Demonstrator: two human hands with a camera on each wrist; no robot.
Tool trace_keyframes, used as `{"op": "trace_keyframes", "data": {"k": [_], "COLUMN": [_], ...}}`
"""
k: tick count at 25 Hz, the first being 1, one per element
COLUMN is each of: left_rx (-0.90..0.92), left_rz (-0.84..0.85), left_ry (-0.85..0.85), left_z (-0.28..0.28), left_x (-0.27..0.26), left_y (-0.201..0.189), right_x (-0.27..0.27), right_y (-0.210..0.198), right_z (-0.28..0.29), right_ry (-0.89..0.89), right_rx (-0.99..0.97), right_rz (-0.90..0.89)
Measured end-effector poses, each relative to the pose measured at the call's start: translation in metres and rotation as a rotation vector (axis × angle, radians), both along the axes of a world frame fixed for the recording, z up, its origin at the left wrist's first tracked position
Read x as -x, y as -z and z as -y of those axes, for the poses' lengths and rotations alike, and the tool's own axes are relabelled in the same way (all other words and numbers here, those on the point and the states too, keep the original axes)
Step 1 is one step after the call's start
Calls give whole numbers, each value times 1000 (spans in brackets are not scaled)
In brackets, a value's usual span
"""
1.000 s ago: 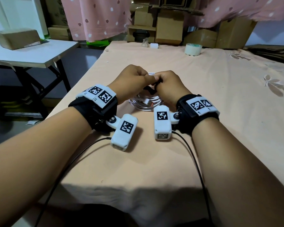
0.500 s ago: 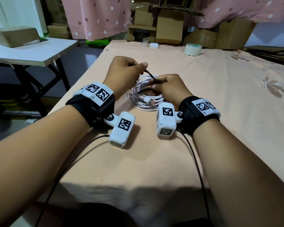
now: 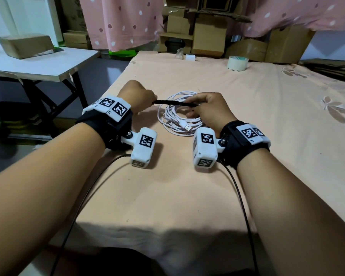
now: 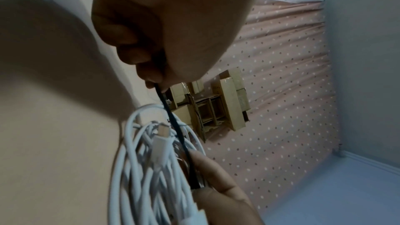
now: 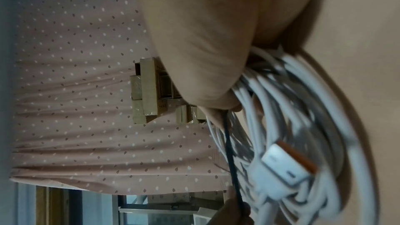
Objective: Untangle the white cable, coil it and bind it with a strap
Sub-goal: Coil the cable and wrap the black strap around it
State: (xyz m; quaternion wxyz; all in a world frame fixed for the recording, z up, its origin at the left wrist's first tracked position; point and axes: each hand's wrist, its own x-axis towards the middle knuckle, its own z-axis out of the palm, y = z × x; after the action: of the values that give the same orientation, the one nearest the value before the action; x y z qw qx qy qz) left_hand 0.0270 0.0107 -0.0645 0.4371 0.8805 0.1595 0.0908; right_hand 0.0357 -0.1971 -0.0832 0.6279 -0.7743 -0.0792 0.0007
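The white cable (image 3: 175, 118) lies coiled on the peach tablecloth (image 3: 247, 108), its USB plug (image 3: 187, 127) at the near side. A thin black strap (image 3: 173, 103) is stretched flat above the coil between both hands. My left hand (image 3: 139, 96) pinches the strap's left end in a closed fist. My right hand (image 3: 205, 108) pinches the right end between thumb and forefinger, its palm over the coil's right side. In the left wrist view the strap (image 4: 173, 126) runs from my fingertips across the cable (image 4: 151, 168). The right wrist view shows the strap (image 5: 231, 156) beside the coil (image 5: 292, 126).
A roll of tape (image 3: 237, 63) and a small white charger block (image 3: 190, 57) sit at the table's far edge. Cardboard boxes (image 3: 207, 40) and pink curtains stand behind. A white side table (image 3: 38, 64) with a box is at the left. Black wrist-camera leads trail off the near edge.
The hands were together over the coil a second ago. They have drawn apart, the left hand moving left, pulling the black strap out straight above the cable.
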Motion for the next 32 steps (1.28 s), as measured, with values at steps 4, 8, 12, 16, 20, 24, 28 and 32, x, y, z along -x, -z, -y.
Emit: {"op": "trace_keyframes", "data": {"k": [4, 8, 12, 16, 20, 24, 28, 32], "left_rx": [-147, -137, -132, 1, 66, 168, 173, 89], "left_rz": [-9, 20, 23, 134, 215, 181, 86, 95], "left_ry": [29, 91, 156, 176, 200, 184, 273, 335], "left_z": [-3, -2, 4, 10, 12, 18, 24, 27], "left_x": [-4, -3, 2, 4, 4, 2, 9, 11], "left_y": [6, 8, 8, 6, 5, 2, -5, -3], "right_x": [5, 11, 11, 10, 9, 11, 15, 9], "right_y": [-2, -7, -9, -11, -11, -13, -15, -13], "right_z": [-1, -1, -3, -2, -1, 0, -1, 0], "right_ry": [-66, -65, -111, -123, -82, -54, -40, -18], "right_rx": [-103, -151, -331, -489, -523, -515, -490, -508], "right_rz": [-51, -45, -89, -101, -82, -76, -58, -15]}}
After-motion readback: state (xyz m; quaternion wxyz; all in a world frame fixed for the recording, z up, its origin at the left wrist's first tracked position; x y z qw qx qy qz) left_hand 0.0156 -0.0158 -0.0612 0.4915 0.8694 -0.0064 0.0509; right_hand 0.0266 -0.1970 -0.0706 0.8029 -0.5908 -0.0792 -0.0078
